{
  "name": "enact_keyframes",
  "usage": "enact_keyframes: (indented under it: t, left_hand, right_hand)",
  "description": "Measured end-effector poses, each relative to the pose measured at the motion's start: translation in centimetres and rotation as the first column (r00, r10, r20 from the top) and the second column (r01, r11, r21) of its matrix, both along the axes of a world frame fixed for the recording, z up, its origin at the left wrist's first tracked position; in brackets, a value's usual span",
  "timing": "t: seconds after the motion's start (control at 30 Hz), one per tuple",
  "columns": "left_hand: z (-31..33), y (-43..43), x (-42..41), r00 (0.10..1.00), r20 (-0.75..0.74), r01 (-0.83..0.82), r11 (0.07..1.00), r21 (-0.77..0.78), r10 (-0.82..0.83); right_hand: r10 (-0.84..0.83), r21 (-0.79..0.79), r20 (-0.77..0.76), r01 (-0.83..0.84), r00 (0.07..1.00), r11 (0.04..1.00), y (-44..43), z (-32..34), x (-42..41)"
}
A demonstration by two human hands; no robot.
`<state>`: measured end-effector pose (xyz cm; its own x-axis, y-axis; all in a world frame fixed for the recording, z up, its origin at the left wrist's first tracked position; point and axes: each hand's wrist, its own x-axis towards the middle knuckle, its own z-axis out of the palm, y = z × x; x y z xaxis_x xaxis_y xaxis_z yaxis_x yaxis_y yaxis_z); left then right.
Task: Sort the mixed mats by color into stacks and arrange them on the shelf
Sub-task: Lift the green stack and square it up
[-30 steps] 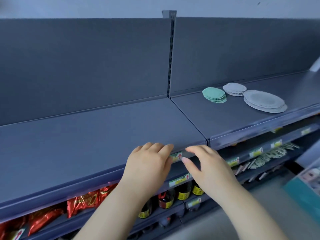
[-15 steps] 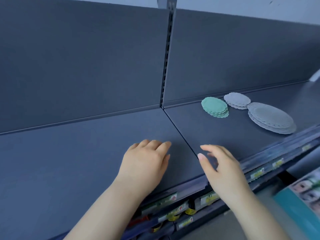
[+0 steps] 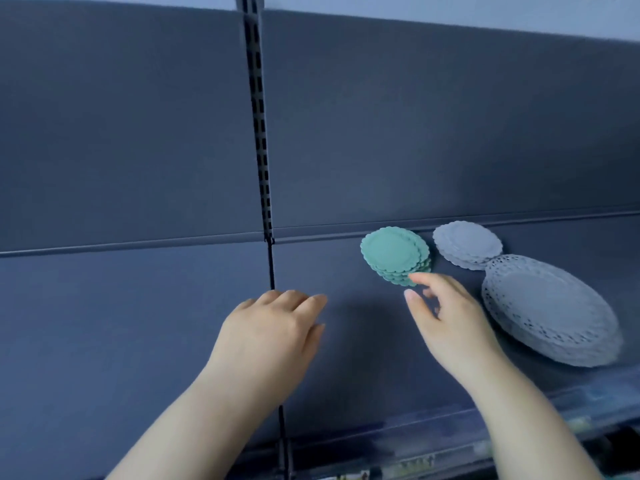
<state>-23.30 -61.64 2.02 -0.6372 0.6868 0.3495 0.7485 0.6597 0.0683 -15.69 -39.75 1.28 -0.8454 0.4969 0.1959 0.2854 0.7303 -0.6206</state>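
Green mats [image 3: 391, 252] stacked on shelf [image 3: 138, 306] beside grey mats [image 3: 543, 306] — right hand [image 3: 450, 323] spread, empty, close by green edge; left hand [image 3: 270, 334] flat, empty.

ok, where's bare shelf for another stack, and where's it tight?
Free: the shelf left of the centre seam, bare except under the left hand; also the strip between seam and green stack. Tight: right of that, where small grey stack and large lace stack meet, and the right hand is at the green one's front edge.

Left grip [image 3: 266, 337] and right grip [image 3: 446, 320] are bare, as are both forearms [image 3: 194, 420]; nails plain.
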Motion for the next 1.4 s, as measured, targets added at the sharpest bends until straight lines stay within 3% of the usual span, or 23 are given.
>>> enact_keyframes:
  t: [0.2, 0.3, 0.47, 0.6, 0.77, 0.87, 1.03, 1.4]
  left_hand:
    - [1.4, 9.6, 1.5, 0.985, 0.152, -0.081, 0.996, -0.037, 0.085]
    - [1.4, 13.3, 0.0, 0.910, 0.364, -0.224, 0.974, 0.026, 0.199]
    - [0.8, 18.6, -5.1, 0.769, 0.587, -0.429, 0.886, 0.179, 0.254]
    - [-0.6, 20.5, -6.9, 0.662, 0.634, -0.510, 0.860, -0.009, 0.400]
    - [-0.5, 20.0, -9.3, 0.532, 0.766, -0.496, 0.866, -0.063, 0.361]
    - [0.7, 19.8, -10.0, 0.473, 0.772, -0.457, 0.867, -0.198, 0.425]
    - [1.3, 20.2, -10.5, 0.487, 0.755, -0.374, 0.886, -0.274, 0.439]
    - [0.2, 20.6, -9.8, 0.534, 0.768, -0.455, 0.886, -0.093, 0.354]
  right_hand:
    - [0.228, 0.166, 0.154, -0.252, 0.962, 0.953, 7.4, -0.7, -2.2]
    - [0.274, 0.171, 0.160, -0.300, 0.948, 0.938, 9.5, -0.7, -3.9]
    - [0.224, 0.127, 0.235, -0.259, 0.946, 0.958, 11.9, 0.6, -7.6]
    - [0.222, 0.042, 0.329, -0.249, 0.918, 0.968, 12.4, 0.8, -9.2]
    - [0.227, -0.028, 0.459, -0.242, 0.859, 0.970, 12.7, 2.0, -10.5]
    - [0.218, 0.026, 0.571, -0.283, 0.791, 0.959, 12.9, 2.8, -11.5]
    - [0.276, 0.043, 0.664, -0.404, 0.695, 0.914, 13.4, 3.6, -12.5]
    - [0.359, -0.072, 0.594, -0.397, 0.720, 0.915, 14.3, 2.3, -13.6]
